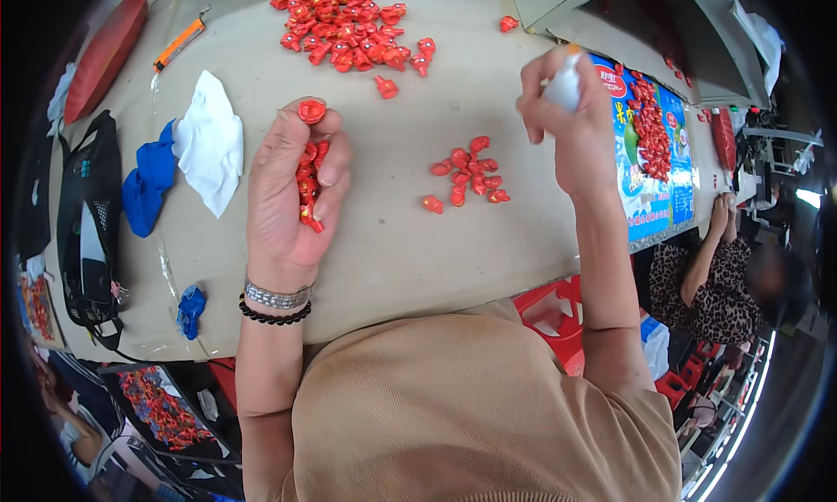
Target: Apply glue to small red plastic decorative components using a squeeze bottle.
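Observation:
My left hand is closed around several small red plastic pieces, and one more red piece is pinched upright between thumb and forefinger. Over the table to the right, my right hand grips a small white bottle with an orange tip, slightly blurred. Between the hands, a small group of red pieces lies loose on the table. Farther off is a larger heap of the same pieces, and a stray red piece sits just on its near side.
On the left lie a white cloth, a blue cloth, a black bag and an orange cutter knife. At right, red pieces cover part of a blue printed sheet. Another person sits beyond it. A metal cabinet stands far right.

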Demonstrator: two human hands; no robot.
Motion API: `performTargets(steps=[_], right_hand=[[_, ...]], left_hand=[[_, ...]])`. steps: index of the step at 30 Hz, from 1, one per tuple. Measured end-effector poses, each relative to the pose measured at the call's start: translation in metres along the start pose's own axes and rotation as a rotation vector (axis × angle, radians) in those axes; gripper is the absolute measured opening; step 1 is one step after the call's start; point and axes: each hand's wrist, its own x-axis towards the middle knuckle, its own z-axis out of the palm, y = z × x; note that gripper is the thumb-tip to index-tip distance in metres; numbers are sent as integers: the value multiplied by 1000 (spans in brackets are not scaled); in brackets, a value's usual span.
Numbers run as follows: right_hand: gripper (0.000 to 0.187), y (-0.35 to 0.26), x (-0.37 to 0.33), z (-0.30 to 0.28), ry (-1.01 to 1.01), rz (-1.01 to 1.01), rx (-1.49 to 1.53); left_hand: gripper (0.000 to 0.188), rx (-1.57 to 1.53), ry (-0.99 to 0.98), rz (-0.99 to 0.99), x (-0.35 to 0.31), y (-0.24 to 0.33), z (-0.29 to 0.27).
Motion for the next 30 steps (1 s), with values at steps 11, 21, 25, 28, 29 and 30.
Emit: performTargets(steps=[11, 21, 25, 28, 29, 30], right_hand=[[23, 30, -13, 3, -257, -158, -636], [12, -8, 3, 40, -118, -216, -311], [13, -17, 7, 64, -199, -367, -222], [17, -14, 11, 72, -192, -459, -199], [20, -14, 12, 73, -203, -506, -220], [20, -15, 12, 73, -206, -507, -220]], left_hand=[[26, -28, 12, -43, -1, -2, -2], [24, 53, 23, -73, -4, -6, 3], [22, 95, 38, -66, -5, -6, 4], [20, 154, 81, -54, -6, -6, 9], [20, 153, 83, -52, -6, -6, 9], [19, 189, 87, -46, -6, -6, 9]])
